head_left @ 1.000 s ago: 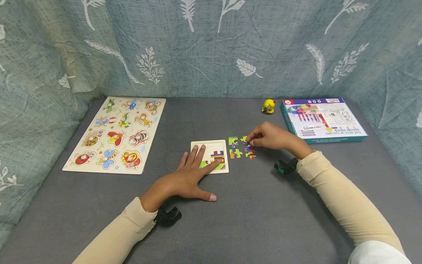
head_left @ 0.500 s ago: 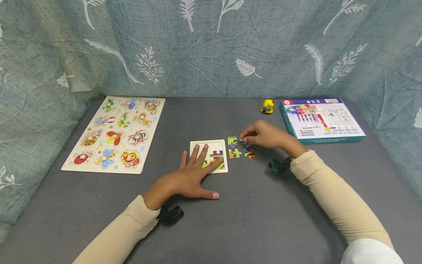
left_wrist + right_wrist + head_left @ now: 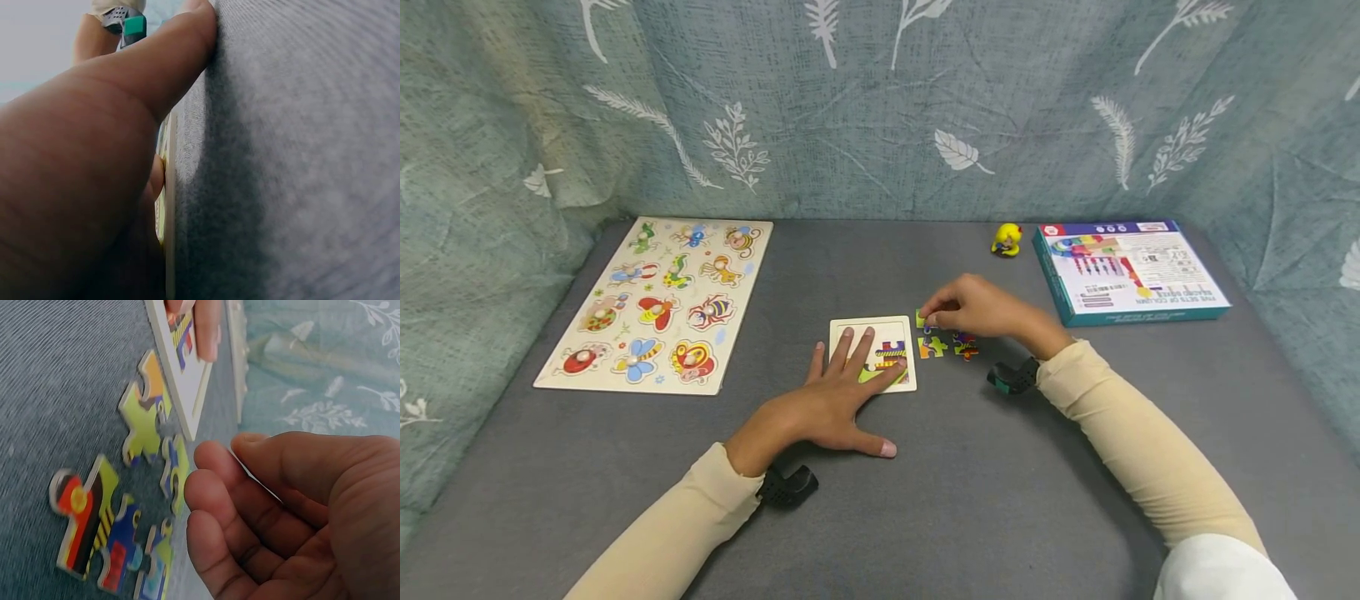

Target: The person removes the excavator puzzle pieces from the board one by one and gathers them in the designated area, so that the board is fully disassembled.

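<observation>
My left hand (image 3: 831, 417) lies spread, its fingers resting on a small square puzzle tray (image 3: 850, 325). Part of a colourful picture shows in the tray's lower right. My right hand (image 3: 977, 308) hovers with loosely bent fingers at the upper-left loose puzzle piece (image 3: 920, 317), partly covering it. In the right wrist view nothing shows between thumb and fingers, and the fingertips are close to that piece. Nearby lie a green-and-orange puzzle piece (image 3: 144, 422), a red-and-black puzzle piece (image 3: 84, 519) joined or close to a purple part, and another puzzle piece (image 3: 156, 565) hidden by the hand in the head view.
A large wooden insect peg board (image 3: 658, 308) lies at the left. A yellow toy figure (image 3: 1006, 240) stands at the back, beside a flat teal-edged box (image 3: 1131, 271) at the right. A patterned curtain (image 3: 850, 108) hangs behind the grey table.
My right hand has moved left, from the upper-right loose piece to the upper-left one. My left hand stays on the tray.
</observation>
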Demonstrator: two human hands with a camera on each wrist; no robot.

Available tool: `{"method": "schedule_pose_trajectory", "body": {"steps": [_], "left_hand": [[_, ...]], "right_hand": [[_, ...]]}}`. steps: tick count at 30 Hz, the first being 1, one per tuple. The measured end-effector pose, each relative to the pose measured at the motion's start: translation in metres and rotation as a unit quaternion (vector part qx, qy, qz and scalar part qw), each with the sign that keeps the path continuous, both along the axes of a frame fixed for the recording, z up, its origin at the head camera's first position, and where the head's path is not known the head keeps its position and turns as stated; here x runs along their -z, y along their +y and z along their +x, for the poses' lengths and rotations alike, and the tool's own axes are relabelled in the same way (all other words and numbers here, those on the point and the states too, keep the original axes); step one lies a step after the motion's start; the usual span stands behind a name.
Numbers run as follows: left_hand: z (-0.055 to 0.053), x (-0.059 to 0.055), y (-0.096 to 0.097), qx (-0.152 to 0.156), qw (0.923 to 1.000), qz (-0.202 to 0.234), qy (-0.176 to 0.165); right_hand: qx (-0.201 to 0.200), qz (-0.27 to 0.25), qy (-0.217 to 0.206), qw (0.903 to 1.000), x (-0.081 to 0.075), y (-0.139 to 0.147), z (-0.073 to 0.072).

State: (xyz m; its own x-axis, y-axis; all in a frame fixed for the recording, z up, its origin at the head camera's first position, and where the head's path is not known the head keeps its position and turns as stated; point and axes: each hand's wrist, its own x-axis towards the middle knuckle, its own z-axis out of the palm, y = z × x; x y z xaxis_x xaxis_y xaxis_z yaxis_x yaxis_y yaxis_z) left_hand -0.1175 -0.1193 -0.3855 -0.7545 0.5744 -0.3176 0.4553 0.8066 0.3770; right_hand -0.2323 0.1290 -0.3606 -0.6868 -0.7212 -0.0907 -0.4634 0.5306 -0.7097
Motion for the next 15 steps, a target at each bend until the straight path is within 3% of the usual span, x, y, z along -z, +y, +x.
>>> {"method": "schedule_pose_trajectory", "body": {"steps": [15], "left_hand": [[-0.001,-0.001,-0.001,0.007,1.0000,0.004,0.001]], "right_hand": [[-0.031,-0.028,-0.028,0.9987,0.003,-0.021,0.002]]}}
